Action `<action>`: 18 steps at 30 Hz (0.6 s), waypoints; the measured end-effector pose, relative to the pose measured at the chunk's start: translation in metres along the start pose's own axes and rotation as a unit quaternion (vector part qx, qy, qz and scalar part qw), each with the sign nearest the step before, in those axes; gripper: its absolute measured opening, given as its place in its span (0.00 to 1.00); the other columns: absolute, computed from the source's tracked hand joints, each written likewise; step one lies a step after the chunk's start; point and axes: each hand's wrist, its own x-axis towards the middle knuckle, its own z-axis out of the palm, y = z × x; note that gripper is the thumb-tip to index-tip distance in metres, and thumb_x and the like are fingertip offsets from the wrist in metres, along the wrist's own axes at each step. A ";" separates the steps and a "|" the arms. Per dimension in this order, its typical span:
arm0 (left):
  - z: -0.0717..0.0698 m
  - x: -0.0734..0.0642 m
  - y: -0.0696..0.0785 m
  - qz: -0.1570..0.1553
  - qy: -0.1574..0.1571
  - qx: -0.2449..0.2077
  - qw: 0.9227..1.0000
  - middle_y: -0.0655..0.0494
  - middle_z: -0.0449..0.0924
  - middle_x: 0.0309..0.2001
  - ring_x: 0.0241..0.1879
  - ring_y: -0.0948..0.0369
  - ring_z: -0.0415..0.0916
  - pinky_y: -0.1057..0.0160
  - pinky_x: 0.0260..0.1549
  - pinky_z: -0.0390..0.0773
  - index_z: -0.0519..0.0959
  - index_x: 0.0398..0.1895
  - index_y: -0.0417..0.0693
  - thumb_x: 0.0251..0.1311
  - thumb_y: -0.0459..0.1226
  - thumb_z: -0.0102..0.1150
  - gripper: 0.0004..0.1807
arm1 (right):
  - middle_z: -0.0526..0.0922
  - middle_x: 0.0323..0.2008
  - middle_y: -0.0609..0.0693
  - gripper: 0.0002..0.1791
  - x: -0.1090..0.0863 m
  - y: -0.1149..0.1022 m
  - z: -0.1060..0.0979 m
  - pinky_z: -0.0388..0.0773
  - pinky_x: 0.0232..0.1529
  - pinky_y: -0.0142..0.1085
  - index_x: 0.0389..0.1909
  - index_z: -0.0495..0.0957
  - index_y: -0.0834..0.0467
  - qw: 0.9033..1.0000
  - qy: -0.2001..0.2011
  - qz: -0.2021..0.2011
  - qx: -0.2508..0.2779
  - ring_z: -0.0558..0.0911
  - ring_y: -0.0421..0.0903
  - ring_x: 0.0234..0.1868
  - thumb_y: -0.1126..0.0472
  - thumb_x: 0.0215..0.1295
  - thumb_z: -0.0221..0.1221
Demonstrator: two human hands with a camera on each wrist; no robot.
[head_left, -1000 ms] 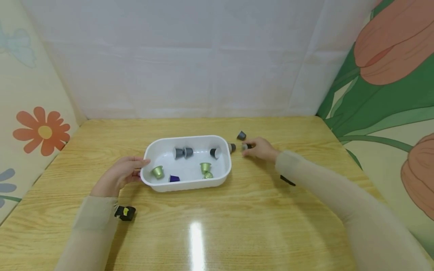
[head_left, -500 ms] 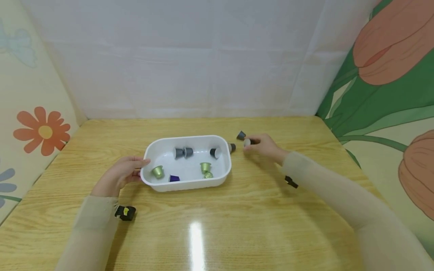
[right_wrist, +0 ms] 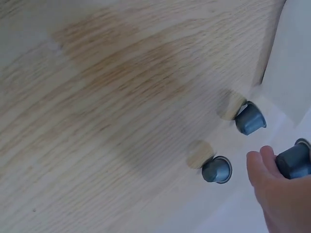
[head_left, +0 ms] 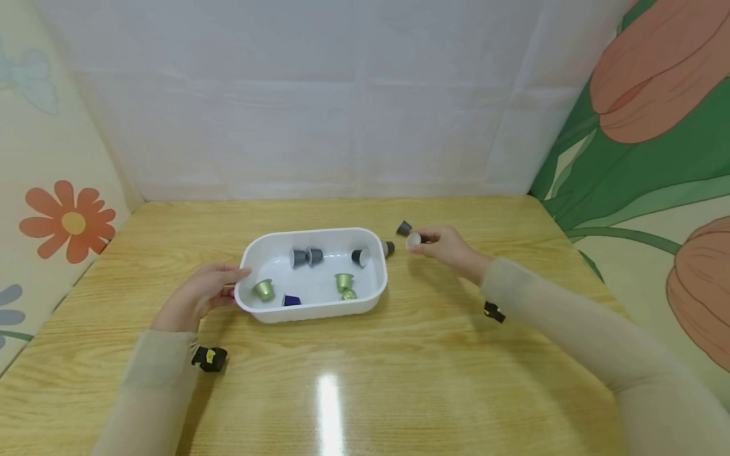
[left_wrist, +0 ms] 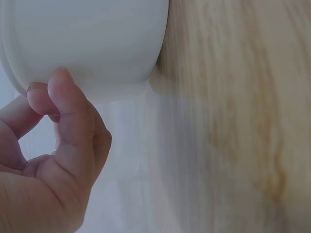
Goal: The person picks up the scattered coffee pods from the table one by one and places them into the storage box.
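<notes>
In the head view, my left hand [head_left: 202,294] grips the left end of a white plastic tub [head_left: 319,313], thumb over the rim; the left wrist view shows its fingers [left_wrist: 73,119] against the outer wall. My right hand [head_left: 453,249] pinches a dark coffee capsule [head_left: 414,240], pale lid facing me, above the table right of the tub. Two more dark capsules lie on the table: one behind the held capsule [head_left: 403,228], the other beside the tub's right end [head_left: 390,248]. The right wrist view also shows the held capsule [right_wrist: 294,160], partly cut off.
Inside the tub lie dark grey capsules [head_left: 298,258], a black one [head_left: 359,258], green ones [head_left: 264,290] and a purple one [head_left: 291,301]. Everything stands on a wooden table [head_left: 274,392]. A white sheet [head_left: 342,126] hangs behind, with printed panels on both sides.
My right hand has lifted slightly and drawn a little to the right, turning the pinched capsule so its pale lid shows. The left hand and tub have stayed in place.
</notes>
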 end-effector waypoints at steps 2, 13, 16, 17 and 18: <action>0.000 0.000 0.000 0.000 -0.001 -0.003 1.000 0.58 0.75 0.30 0.27 0.64 0.76 0.67 0.30 0.81 0.67 0.53 0.27 0.72 0.38 0.49 0.19 | 0.72 0.62 0.63 0.28 -0.002 -0.003 0.001 0.73 0.58 0.46 0.65 0.69 0.65 1.000 -0.006 0.005 0.006 0.73 0.56 0.60 0.61 0.66 0.63; -0.001 0.001 -0.001 0.003 -0.004 0.002 1.000 0.58 0.76 0.30 0.27 0.64 0.76 0.67 0.31 0.81 0.67 0.54 0.26 0.73 0.38 0.49 0.20 | 0.72 0.62 0.63 0.28 -0.010 -0.022 0.007 0.73 0.59 0.47 0.66 0.67 0.66 0.999 -0.013 0.012 0.027 0.74 0.57 0.58 0.63 0.67 0.61; -0.001 0.002 -0.001 0.003 -0.005 0.000 1.000 0.58 0.76 0.29 0.27 0.65 0.76 0.67 0.30 0.81 0.66 0.54 0.26 0.73 0.38 0.49 0.21 | 0.72 0.61 0.63 0.28 -0.011 -0.027 0.010 0.73 0.59 0.48 0.66 0.67 0.66 0.999 -0.015 0.019 0.035 0.75 0.57 0.58 0.64 0.67 0.61; -0.001 0.002 -0.001 0.003 -0.005 -0.001 1.000 0.58 0.76 0.29 0.26 0.65 0.76 0.67 0.30 0.81 0.66 0.54 0.26 0.73 0.38 0.49 0.21 | 0.73 0.61 0.63 0.28 -0.011 -0.029 0.011 0.73 0.59 0.48 0.66 0.67 0.65 0.999 -0.016 0.025 0.041 0.74 0.57 0.58 0.64 0.67 0.61; -0.001 0.001 -0.001 0.002 -0.004 -0.001 1.000 0.58 0.76 0.29 0.26 0.65 0.76 0.67 0.30 0.81 0.66 0.55 0.26 0.73 0.38 0.49 0.21 | 0.73 0.61 0.62 0.28 -0.011 -0.031 0.012 0.73 0.59 0.47 0.66 0.67 0.65 0.998 -0.017 0.031 0.048 0.74 0.57 0.58 0.64 0.67 0.61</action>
